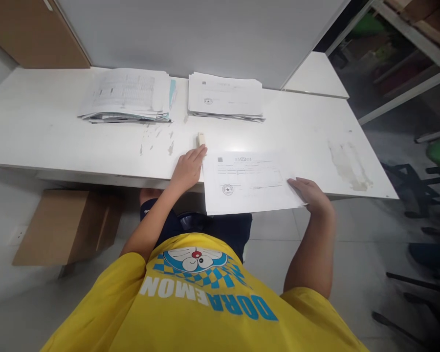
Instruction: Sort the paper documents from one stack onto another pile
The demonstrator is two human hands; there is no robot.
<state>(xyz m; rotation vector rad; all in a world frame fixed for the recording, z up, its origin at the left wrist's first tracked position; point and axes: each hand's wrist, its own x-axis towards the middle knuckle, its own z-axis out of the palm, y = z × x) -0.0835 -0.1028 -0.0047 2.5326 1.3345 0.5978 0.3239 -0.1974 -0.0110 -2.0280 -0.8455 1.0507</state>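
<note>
A printed sheet of paper point(249, 183) with a round stamp and a small square code lies at the table's front edge, its near side sticking out past the edge. My right hand point(311, 195) pinches its right side, thumb on top and the other fingers underneath. At the sheet's left edge, my left hand point(188, 168) has its fingers closed over the near end of a small cream-coloured block-like object point(201, 139). Those fingers cover part of the object, so its exact kind is unclear. Whether more sheets lie under the top one cannot be made out.
On the white table point(40, 122), a thick paper stack point(128, 93) and a smaller stack of stamped papers point(225, 95) sit by the grey partition point(190, 34). A cardboard box point(51, 225) stands below at left. Chair legs point(407, 190) are at right.
</note>
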